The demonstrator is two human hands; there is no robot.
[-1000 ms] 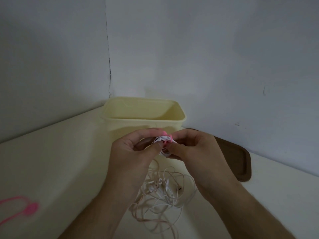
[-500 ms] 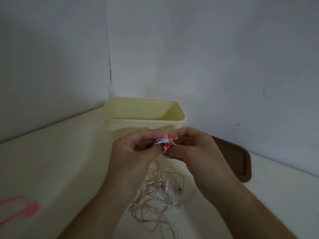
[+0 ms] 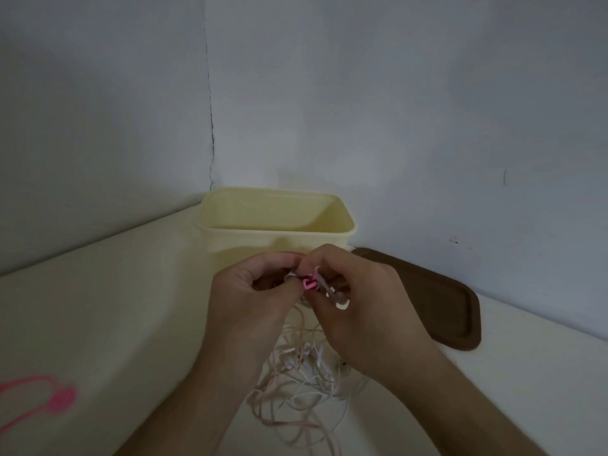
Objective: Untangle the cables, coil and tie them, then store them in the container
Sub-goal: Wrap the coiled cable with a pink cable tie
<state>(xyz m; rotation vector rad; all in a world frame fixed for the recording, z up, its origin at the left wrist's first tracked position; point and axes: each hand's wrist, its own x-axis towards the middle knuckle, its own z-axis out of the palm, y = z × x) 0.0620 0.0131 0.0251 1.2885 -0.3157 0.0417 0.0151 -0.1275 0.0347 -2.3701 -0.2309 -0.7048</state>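
Both hands meet just in front of the cream container. The left hand curls its fingers round a small white cable coil, while the right hand pinches the pink tie wrapped on it. Loose tangled cables lie on the bench below the hands. The container's visible interior shows nothing. A brown lid lies right; another pink tie lies near left.

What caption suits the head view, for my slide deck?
Both hands, left hand and right hand, fasten a pink silicone tie around a coiled white cable before the cream plastic container.
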